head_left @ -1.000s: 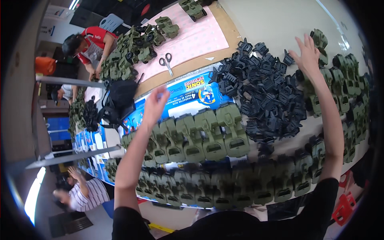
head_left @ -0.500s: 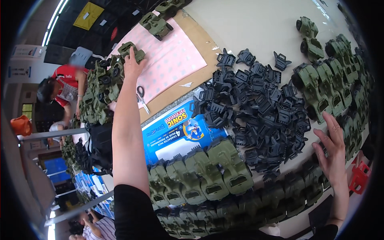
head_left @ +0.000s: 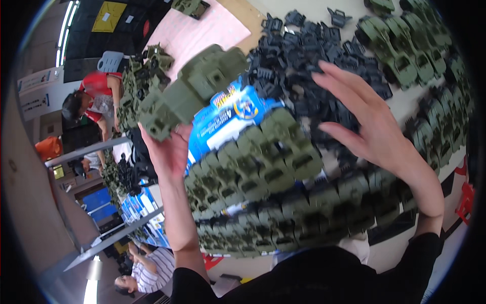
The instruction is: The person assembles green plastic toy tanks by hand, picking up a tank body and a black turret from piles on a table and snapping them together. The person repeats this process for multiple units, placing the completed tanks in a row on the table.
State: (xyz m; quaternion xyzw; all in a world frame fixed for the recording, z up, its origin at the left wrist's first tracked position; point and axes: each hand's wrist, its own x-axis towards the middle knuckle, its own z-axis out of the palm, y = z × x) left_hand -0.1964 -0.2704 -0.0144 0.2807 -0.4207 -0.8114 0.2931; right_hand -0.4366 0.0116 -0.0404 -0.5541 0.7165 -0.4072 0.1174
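Observation:
My left hand [head_left: 169, 154] is raised on the left, its fingers closed around one end of an olive-green toy vehicle body [head_left: 205, 76]. The body is held in the air, turned so that its hollow, blocky underside partly shows. My right hand [head_left: 372, 134] hovers palm inward with thumb and fingers apart, and nothing is in it. Close to its fingertips lies a heap of small black plastic frame parts [head_left: 288, 71]. Below both hands stand tight rows of similar green toy vehicle bodies [head_left: 253, 157].
A printed blue cardboard sheet [head_left: 215, 126] lies between the heap and my left hand. Beyond it is a pink cloth [head_left: 212, 23]. More green vehicles [head_left: 405, 50] line the right side. On the left, a person in red [head_left: 96, 88] works beside piled camouflage-green vehicles [head_left: 144, 71].
My left hand has come back from the far-left pile with a green vehicle body. My right hand has moved left toward the black parts. The whole view has shifted.

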